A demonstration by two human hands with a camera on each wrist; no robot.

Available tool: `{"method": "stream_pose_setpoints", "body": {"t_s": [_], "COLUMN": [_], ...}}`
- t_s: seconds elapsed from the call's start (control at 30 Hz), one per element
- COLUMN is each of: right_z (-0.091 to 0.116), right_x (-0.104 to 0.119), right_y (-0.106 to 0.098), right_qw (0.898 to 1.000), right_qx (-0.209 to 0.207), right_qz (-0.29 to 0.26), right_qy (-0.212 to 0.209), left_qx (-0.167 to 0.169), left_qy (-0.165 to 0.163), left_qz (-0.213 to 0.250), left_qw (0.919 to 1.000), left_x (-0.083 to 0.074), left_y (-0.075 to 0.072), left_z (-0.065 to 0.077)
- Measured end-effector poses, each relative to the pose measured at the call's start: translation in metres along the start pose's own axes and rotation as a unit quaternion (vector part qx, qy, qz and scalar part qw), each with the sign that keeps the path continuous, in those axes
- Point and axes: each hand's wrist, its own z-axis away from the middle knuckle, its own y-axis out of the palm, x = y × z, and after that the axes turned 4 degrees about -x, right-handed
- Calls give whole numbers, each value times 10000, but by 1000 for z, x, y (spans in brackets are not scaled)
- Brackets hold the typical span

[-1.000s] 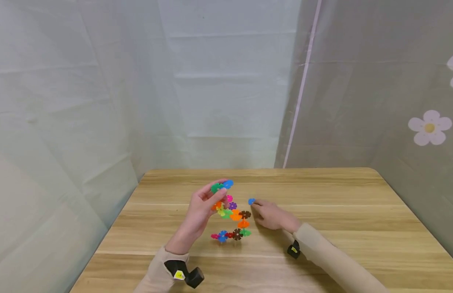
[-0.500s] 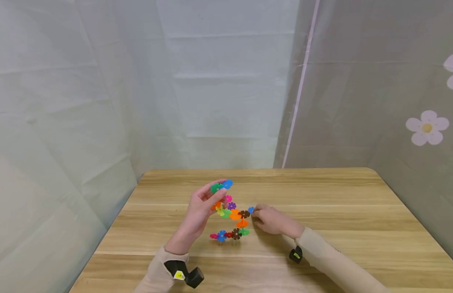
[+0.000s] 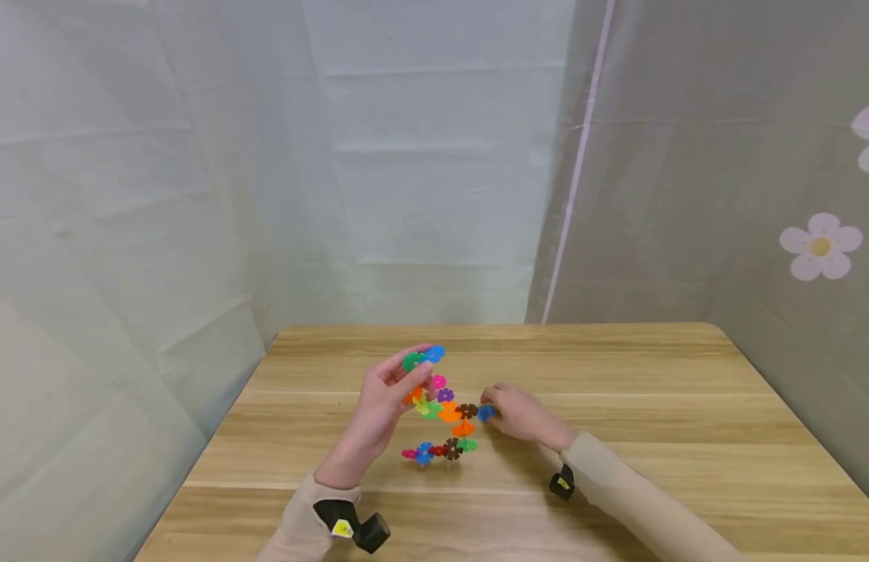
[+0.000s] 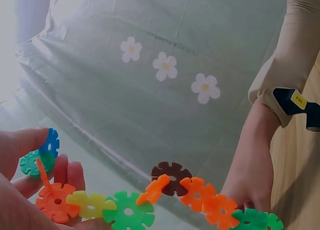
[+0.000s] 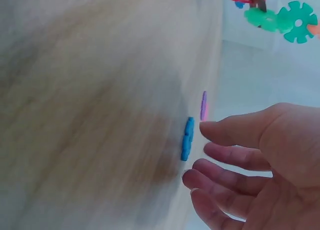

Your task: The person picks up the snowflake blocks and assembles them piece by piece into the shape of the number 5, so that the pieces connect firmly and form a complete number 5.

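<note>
My left hand (image 3: 378,406) holds up a chain of interlocking snowflake discs (image 3: 450,412), its thumb and fingers pinching the end with a green disc (image 4: 37,164) and a blue disc (image 4: 51,142). From there the chain runs through orange, yellow, green and brown discs, then bends back under itself. My right hand (image 3: 521,414) is low over the table, right of the chain. Beside its fingertips a loose blue disc (image 5: 187,140) lies flat; in the right wrist view the relaxed fingers are spread and stand apart from it.
A pink disc (image 3: 439,382) and a purple disc (image 3: 445,395) show behind the chain on the wooden table (image 3: 617,367). Pale curtains, one with printed flowers (image 3: 820,247), surround the table. Each wrist wears a black camera mount (image 3: 353,524).
The loose blue disc has slid nearer to me under my right hand, whose fingers have now come off it. My left hand and the chain have stayed almost still.
</note>
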Motion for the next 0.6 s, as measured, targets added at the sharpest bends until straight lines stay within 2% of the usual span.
{"method": "stream_pose_setpoints", "body": {"t_s": [0.27, 0.4, 0.6], "right_z": [-3, -2, 1], "right_x": [-6, -7, -9], "right_y": [8, 8, 6], "right_qw": [9996, 9995, 9988], "right_qx": [174, 198, 199], "right_qz": [95, -115, -443], "right_qy": [202, 231, 52], "left_qx": [-8, 15, 38], "left_qy": [-37, -29, -77], "left_qz": [12, -13, -27], "left_qw": [10000, 10000, 10000], "left_x": [1, 2, 3], "left_y": [0, 0, 1], "left_z": [0, 0, 0]}}
